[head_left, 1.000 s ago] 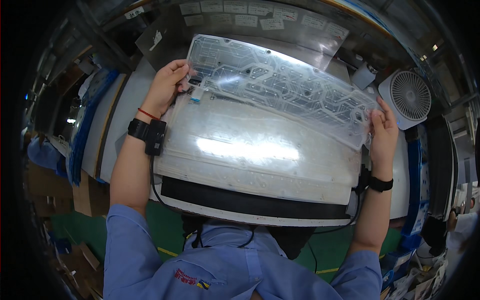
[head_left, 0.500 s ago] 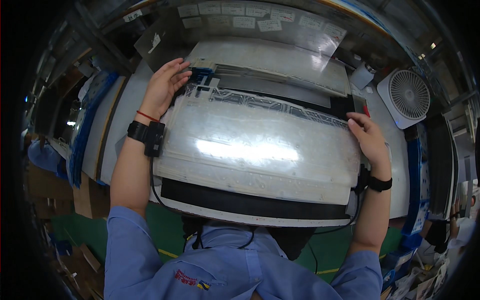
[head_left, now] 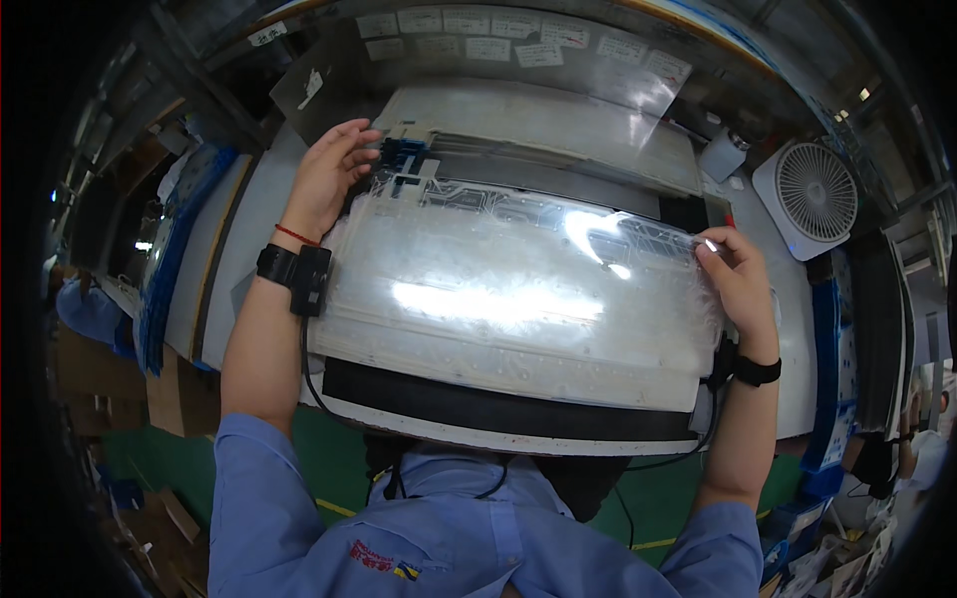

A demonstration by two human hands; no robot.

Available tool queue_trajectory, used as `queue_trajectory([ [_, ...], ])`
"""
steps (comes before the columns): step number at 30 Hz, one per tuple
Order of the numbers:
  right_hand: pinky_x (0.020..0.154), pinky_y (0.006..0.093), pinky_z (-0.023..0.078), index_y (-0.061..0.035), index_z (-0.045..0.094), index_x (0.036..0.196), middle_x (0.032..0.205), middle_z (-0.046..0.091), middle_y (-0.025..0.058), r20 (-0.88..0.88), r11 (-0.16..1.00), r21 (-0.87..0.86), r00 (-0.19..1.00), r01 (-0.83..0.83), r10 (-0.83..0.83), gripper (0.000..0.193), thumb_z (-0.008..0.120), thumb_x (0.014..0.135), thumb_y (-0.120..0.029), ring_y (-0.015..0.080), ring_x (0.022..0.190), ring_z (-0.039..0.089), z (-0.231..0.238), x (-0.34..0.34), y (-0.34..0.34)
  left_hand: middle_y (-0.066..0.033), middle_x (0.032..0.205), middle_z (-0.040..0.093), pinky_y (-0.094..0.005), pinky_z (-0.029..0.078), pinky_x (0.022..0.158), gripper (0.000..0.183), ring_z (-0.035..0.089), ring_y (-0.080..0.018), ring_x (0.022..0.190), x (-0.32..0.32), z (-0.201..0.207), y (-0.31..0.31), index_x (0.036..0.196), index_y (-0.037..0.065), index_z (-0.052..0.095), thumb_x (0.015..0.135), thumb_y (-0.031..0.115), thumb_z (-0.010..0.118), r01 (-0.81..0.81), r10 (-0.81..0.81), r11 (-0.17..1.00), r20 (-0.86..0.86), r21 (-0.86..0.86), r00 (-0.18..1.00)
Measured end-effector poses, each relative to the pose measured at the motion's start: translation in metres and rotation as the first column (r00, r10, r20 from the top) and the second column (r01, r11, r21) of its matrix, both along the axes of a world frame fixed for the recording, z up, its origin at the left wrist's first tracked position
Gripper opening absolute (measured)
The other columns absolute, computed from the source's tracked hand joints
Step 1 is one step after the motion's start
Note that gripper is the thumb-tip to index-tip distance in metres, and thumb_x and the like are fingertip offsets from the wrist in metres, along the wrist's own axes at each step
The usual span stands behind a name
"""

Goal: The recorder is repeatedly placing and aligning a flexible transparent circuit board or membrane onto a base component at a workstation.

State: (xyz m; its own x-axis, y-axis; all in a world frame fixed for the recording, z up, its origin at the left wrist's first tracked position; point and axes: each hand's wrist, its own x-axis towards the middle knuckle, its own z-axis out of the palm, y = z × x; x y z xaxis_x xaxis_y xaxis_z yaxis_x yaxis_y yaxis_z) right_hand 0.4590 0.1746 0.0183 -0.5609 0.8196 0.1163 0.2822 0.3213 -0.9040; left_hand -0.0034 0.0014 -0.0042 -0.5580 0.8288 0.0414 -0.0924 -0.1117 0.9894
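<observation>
A stack of clear plastic circuit films (head_left: 478,344) lies before me, with printed traces showing along the far edge of the top sheet. By the films' far left corner, my left hand (head_left: 334,169) is open, fingers slightly curved and apart. Whether its fingertips touch the films I cannot tell. At the far right corner my right hand (head_left: 736,274) pinches the edge of the top film between thumb and fingers. Bright reflections cover parts of the film. Dark blue pieces (head_left: 402,154) sit just beyond my left fingers.
Behind lies another stack of pale sheets (head_left: 558,115), below a grey panel with paper labels (head_left: 488,48). A white fan (head_left: 812,194) and a small bottle (head_left: 725,154) stand at the right. A black mat (head_left: 498,407) shows along the bench's near side.
A new bright reflection has appeared near the top film's far right part, and its right corner looks slightly lifted. My right fingers have closed on that corner. My left hand has hardly moved.
</observation>
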Motion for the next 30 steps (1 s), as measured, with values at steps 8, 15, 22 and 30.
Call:
queue_trajectory([
  [8,0.075,0.0221,0.045,0.0012,0.062,0.097,0.088,0.063,0.0008,-0.166,0.995,0.043,0.983,0.089,-0.081,0.012,0.062,0.087,-0.004,0.0082,0.081,0.057,-0.005,0.001,0.009,-0.0027,0.092,0.065,-0.0220,0.049,0.075,0.027,0.060,-0.0078,0.083,-0.006,0.000,-0.002,0.108,0.004,0.060,0.098,0.025,0.045,0.312,-0.309,0.950,0.079,-0.025,0.948],
  [15,0.075,0.0222,0.045,0.0018,0.063,0.097,0.088,0.064,0.0014,-0.130,0.993,0.020,0.985,0.117,-0.113,0.011,0.062,0.087,-0.004,0.0082,0.081,0.058,-0.004,0.001,0.009,0.0008,0.090,0.065,-0.0183,0.047,0.070,0.021,0.059,-0.0054,0.079,0.007,0.001,-0.002,0.108,0.005,0.060,0.096,0.020,0.051,0.283,-0.292,0.953,-0.083,-0.112,0.953],
  [22,0.075,0.0220,0.045,0.0018,0.063,0.097,0.089,0.063,0.0016,-0.139,0.993,0.025,0.984,0.115,-0.110,0.012,0.062,0.087,-0.004,0.0081,0.082,0.057,-0.003,0.001,0.008,0.0014,0.090,0.064,-0.0176,0.045,0.067,0.020,0.057,-0.0044,0.077,0.008,0.003,-0.002,0.108,0.005,0.059,0.096,0.018,0.051,0.291,-0.303,0.950,-0.104,-0.116,0.947],
  [30,0.075,0.0219,0.045,0.0019,0.062,0.098,0.090,0.063,0.0016,-0.156,0.993,0.012,0.981,0.117,-0.114,0.013,0.062,0.087,-0.005,0.0080,0.082,0.057,-0.004,0.001,0.009,0.0006,0.091,0.064,-0.0166,0.044,0.066,0.020,0.056,-0.0040,0.077,0.008,0.003,-0.003,0.108,0.004,0.059,0.095,0.018,0.052,0.301,-0.314,0.947,-0.117,-0.116,0.942],
])
